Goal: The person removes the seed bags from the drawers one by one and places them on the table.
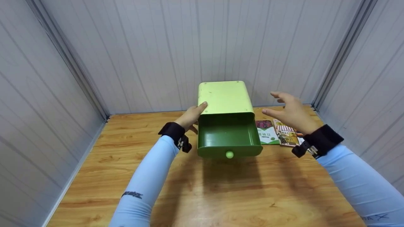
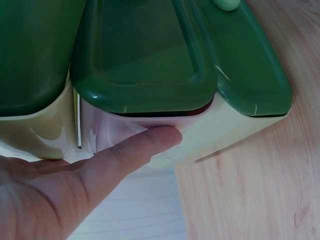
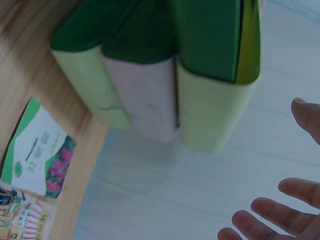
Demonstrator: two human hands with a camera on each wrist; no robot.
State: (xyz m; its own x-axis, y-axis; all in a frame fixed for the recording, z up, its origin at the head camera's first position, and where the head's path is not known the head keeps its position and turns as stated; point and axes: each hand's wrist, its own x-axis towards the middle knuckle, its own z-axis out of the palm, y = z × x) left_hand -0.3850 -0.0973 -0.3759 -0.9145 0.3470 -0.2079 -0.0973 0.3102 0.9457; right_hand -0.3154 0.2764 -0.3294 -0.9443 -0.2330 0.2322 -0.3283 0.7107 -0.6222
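A drawer box point(image 1: 224, 96) with a light green shell has its dark green drawer point(image 1: 229, 135) pulled out, with a round pale green knob point(image 1: 229, 154) on its front. My left hand point(image 1: 191, 116) rests on its left edge, thumb on top and fingers down the side. In the left wrist view, a straight finger touches the side of a pink drawer box point(image 2: 165, 131) in the middle of the stack. Under that is another light green drawer box point(image 3: 95, 90). My right hand point(image 1: 292, 112) hovers right of the stack, fingers spread, holding nothing.
Two printed packets lie on the wooden table point(image 1: 120, 164) right of the stack: a white and green packet point(image 1: 267, 134) and a colourful packet point(image 1: 285, 134) partly behind the right wrist strap. Panelled walls point(image 1: 151, 53) close off the back and both sides.
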